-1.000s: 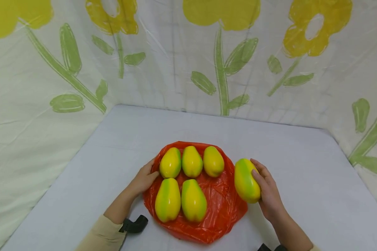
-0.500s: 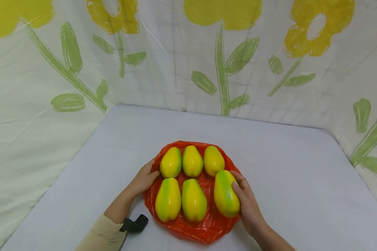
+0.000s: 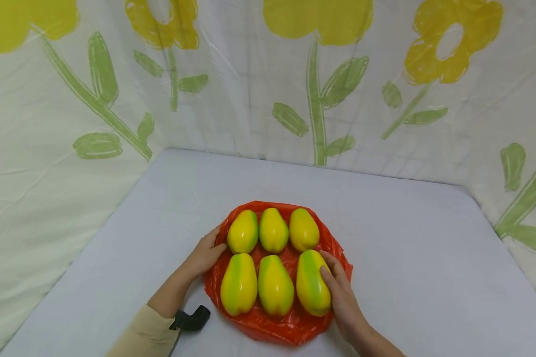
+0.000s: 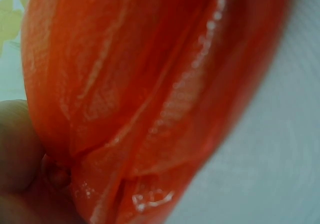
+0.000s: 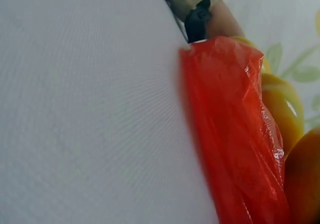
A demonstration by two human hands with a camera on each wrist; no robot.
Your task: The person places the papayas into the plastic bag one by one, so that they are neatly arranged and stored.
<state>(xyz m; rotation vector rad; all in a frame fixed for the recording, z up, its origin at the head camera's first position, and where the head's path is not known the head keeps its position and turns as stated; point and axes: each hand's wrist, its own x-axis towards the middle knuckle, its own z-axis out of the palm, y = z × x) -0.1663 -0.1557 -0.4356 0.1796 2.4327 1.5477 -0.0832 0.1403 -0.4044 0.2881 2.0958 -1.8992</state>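
Observation:
A red plastic bag lies spread on the table, its edge raised like a shallow basin. Three yellow-green papayas make a back row in it, one being the papaya in the middle. In the front row are two more, such as the papaya, and the papaya at the right, which my right hand holds from its right side. My left hand grips the bag's left edge; the left wrist view shows red plastic bunched by the thumb. In the right wrist view the right hand is hidden.
The pale table extends around the bag to a back edge. White curtains with printed yellow flowers hang behind and at the sides. A black strap piece is on the left wrist, by a beige sleeve.
My right hand has brought its papaya leftward from beyond the bag's right edge and down into the front row. The left hand has kept its place on the bag.

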